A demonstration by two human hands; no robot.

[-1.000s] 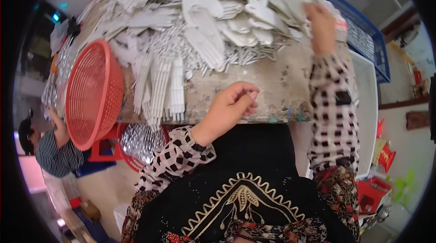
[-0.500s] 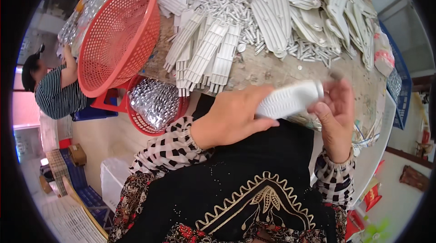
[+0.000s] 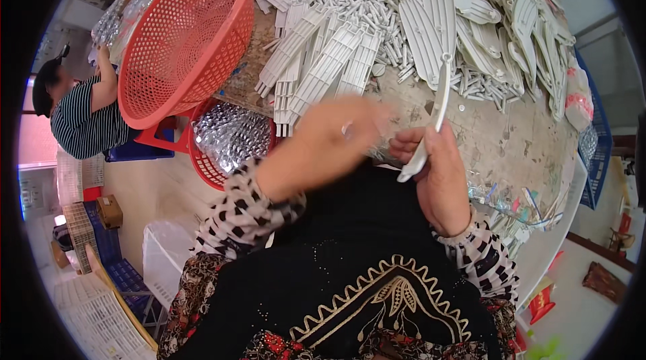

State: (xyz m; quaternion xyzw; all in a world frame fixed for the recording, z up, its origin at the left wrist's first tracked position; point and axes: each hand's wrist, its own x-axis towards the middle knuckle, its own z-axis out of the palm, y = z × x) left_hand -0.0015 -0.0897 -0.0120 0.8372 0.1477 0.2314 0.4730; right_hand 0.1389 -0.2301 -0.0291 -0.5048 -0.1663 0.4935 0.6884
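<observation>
My right hand (image 3: 444, 185) is closed on a thin, curved white plastic piece (image 3: 441, 94), seen nearly edge-on. The piece stands upright over the table's front edge, with a small loop near its upper part. To the left of it, my left hand (image 3: 333, 134) is smeared by motion, and its fingers cannot be made out. Just beyond that hand lie ribbed white plastic strips (image 3: 323, 67) in a stack. Behind them spreads a heap of small white pins (image 3: 356, 3). Larger curved white plastic panels (image 3: 424, 40) are piled farther right.
A big red perforated basket (image 3: 185, 44) leans at the table's left side. Below it, a smaller red basket (image 3: 208, 171) holds shiny silver pieces (image 3: 232, 141). A person in a striped shirt (image 3: 91, 118) works at far left. A blue crate (image 3: 595, 138) stands right of the worn tabletop (image 3: 498, 138).
A ribbed white piece was between both hands; now my right hand alone holds a white piece, turned edge-on. The left hand has moved away, up and left. The view has shifted slightly.
</observation>
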